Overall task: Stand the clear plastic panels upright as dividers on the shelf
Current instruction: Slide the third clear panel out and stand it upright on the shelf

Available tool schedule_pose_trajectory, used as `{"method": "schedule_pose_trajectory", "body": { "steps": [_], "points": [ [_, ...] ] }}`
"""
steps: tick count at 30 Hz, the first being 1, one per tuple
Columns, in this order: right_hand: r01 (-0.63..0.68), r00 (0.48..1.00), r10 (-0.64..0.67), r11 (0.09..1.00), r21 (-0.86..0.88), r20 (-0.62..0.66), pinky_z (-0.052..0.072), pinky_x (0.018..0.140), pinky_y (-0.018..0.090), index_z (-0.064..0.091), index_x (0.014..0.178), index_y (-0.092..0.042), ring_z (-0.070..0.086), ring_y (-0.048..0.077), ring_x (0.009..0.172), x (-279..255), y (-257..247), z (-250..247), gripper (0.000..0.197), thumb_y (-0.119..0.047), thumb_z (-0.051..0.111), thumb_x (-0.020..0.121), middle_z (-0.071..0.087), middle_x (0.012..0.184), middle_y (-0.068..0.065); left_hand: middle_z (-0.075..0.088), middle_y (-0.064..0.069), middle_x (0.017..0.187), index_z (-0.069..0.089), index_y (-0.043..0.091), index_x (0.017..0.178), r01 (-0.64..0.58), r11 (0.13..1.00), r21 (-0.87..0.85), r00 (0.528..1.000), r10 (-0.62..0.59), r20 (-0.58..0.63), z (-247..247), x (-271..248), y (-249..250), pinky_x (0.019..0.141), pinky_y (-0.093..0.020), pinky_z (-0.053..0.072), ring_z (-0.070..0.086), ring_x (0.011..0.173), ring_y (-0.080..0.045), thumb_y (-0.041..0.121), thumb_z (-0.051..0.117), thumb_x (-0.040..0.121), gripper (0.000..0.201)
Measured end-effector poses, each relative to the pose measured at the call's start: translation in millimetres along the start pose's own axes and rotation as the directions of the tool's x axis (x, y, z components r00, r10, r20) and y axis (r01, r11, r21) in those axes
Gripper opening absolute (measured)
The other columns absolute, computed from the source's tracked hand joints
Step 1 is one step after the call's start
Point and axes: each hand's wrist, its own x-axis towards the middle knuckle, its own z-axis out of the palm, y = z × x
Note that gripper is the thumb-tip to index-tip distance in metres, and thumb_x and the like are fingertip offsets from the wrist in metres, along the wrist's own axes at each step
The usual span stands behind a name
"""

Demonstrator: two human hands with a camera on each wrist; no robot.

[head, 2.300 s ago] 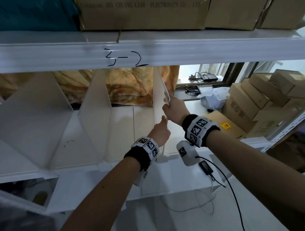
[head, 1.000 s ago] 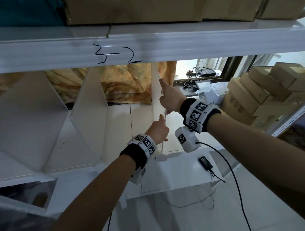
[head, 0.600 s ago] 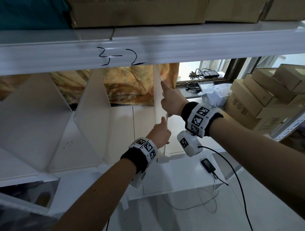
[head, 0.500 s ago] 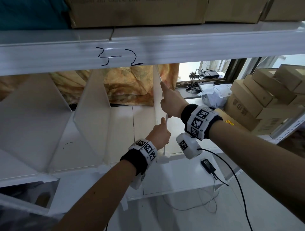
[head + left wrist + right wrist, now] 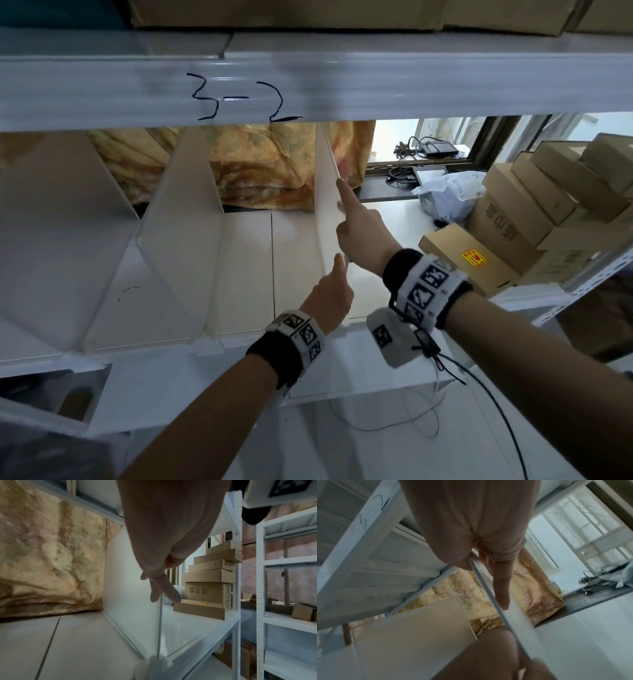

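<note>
Three translucent white plastic panels stand on the white shelf board [image 5: 246, 267]. The rightmost panel [image 5: 325, 205] stands upright with its front edge towards me. My left hand [image 5: 334, 284] pinches that edge low down, thumb and a fingertip [image 5: 171, 595] on either side of it. My right hand [image 5: 349, 219] holds the same edge higher up; its index finger [image 5: 502, 588] lies straight along the panel's right face and the thumb is on the left face. A white foot clip [image 5: 154, 661] holds the panel's bottom front corner. The middle panel [image 5: 185, 219] and left panel [image 5: 58, 219] lean slightly.
The upper shelf beam [image 5: 376, 85], marked "3-2", hangs low over the panels. Yellow patterned cloth [image 5: 274, 164] fills the back. Stacked cardboard boxes [image 5: 534, 212] and a flat box with a yellow label [image 5: 469, 263] sit on the right of the shelf.
My right hand slid up the panel's front edge and its index finger straightened along the panel. My left hand kept its low pinch. Almost nothing moved in the last half second.
</note>
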Motion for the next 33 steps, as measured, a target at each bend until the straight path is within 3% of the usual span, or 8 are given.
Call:
{"method": "schedule_pose_trajectory", "body": {
  "steps": [3,6,11,17,20,25,27,33],
  "points": [
    [0.010,1.000,-0.010,1.000,0.010,-0.001,0.050,0.085,0.037,0.005,0.151,-0.019,0.057,0.042,0.112,1,3,3,0.073,0.001,0.036,0.088,0.056,0.124,0.031,0.054,-0.005,0.071,0.007,0.018,0.149,0.007,1.000,-0.006,1.000,-0.007,-0.002,1,3,-1,0.077,-0.049,0.057,0.063,0.063,-0.027,0.011,0.037,0.093,0.064],
    [0.003,1.000,-0.002,1.000,0.006,-0.013,0.051,0.084,0.037,0.005,0.151,-0.020,0.058,0.042,0.108,7,4,2,0.074,0.000,0.037,0.088,0.055,0.127,0.030,0.058,-0.011,0.077,0.007,0.025,0.148,0.015,0.999,-0.032,1.000,-0.015,0.007,-1,4,2,0.075,-0.046,0.058,0.064,0.059,-0.026,0.009,0.036,0.092,0.065],
    [-0.008,1.000,0.008,1.000,0.014,-0.016,0.050,0.084,0.037,0.005,0.152,-0.022,0.060,0.041,0.103,8,5,4,0.074,-0.001,0.036,0.088,0.055,0.128,0.028,0.056,-0.007,0.078,0.005,0.025,0.149,0.023,0.999,-0.023,1.000,-0.023,0.016,-4,-1,5,0.072,-0.042,0.059,0.067,0.062,-0.025,0.010,0.034,0.092,0.066],
    [-0.016,1.000,0.016,1.000,-0.008,0.007,0.051,0.089,0.043,0.005,0.151,-0.023,0.057,0.043,0.107,11,1,3,0.074,-0.002,0.037,0.088,0.053,0.131,0.028,0.062,-0.022,0.094,0.001,0.024,0.150,0.089,0.994,-0.059,0.995,-0.087,0.043,-10,0,10,0.054,-0.031,0.053,0.057,0.057,-0.020,0.008,0.035,0.093,0.069],
    [-0.026,1.000,0.026,1.000,0.008,0.014,0.051,0.091,0.044,0.004,0.151,-0.027,0.057,0.043,0.108,10,1,3,0.075,-0.004,0.037,0.088,0.055,0.129,0.027,0.063,-0.026,0.101,0.001,0.023,0.150,0.081,0.997,-0.018,0.996,-0.081,0.024,-10,0,11,0.072,-0.044,0.055,0.061,0.072,-0.032,0.011,0.034,0.092,0.068],
    [-0.009,0.999,0.008,1.000,0.018,0.040,0.051,0.090,0.042,0.004,0.151,-0.028,0.057,0.042,0.109,9,3,1,0.076,-0.003,0.035,0.087,0.055,0.129,0.028,0.059,-0.033,0.115,0.004,0.018,0.150,0.117,0.993,0.011,0.993,-0.117,-0.004,-9,-1,14,0.077,-0.044,0.047,0.060,0.099,-0.044,0.010,0.030,0.092,0.065],
    [0.011,0.998,-0.012,1.000,0.014,0.061,0.053,0.083,0.041,0.003,0.152,-0.027,0.060,0.041,0.099,9,3,-1,0.076,-0.004,0.036,0.087,0.055,0.126,0.029,0.058,-0.033,0.117,0.007,0.015,0.149,0.129,0.992,0.000,0.991,-0.129,-0.030,-6,-2,15,0.082,-0.047,0.048,0.059,0.101,-0.045,0.008,0.031,0.091,0.063],
    [0.053,0.991,-0.051,0.998,-0.013,0.125,0.055,0.067,0.040,0.002,0.152,-0.024,0.060,0.033,0.074,12,1,-6,0.076,-0.004,0.037,0.088,0.060,0.116,0.029,0.062,-0.032,0.107,0.015,0.013,0.145,0.137,0.989,-0.050,0.983,-0.142,-0.113,0,0,15,0.075,-0.047,0.050,0.062,0.094,-0.046,0.007,0.031,0.092,0.055]
  ]
}}
